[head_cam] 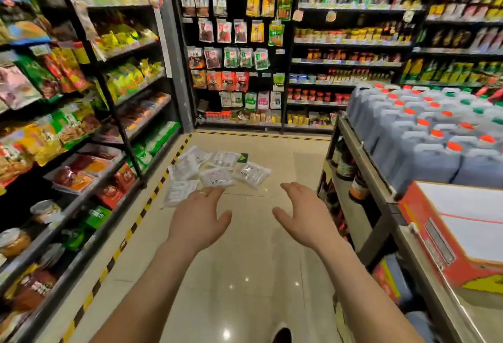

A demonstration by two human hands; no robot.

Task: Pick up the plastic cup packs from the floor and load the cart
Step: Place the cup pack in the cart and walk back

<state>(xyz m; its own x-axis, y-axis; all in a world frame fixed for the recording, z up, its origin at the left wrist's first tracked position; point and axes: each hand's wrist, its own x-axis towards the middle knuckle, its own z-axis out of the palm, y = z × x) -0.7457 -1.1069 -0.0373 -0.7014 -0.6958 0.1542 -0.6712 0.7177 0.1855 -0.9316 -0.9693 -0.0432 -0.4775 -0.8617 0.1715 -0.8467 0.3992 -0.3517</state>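
Beyond left grip [198, 222], cup packs [217, 175] lie.

text: none legible | shelf packets [231, 32]: print blurred | plastic cup packs [217, 176]: labels too small to read

I am looking down a grocery shop aisle: tall black metal shelves [110, 100] are holding bright snack bags [123, 81], small plastic packets [231, 32] are hanging in rows, dark sauce bottles [351, 34] are lining racks.

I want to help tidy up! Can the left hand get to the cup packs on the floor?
Probably yes. The left hand is open and empty, and the cup packs lie on the floor just ahead, with nothing between.
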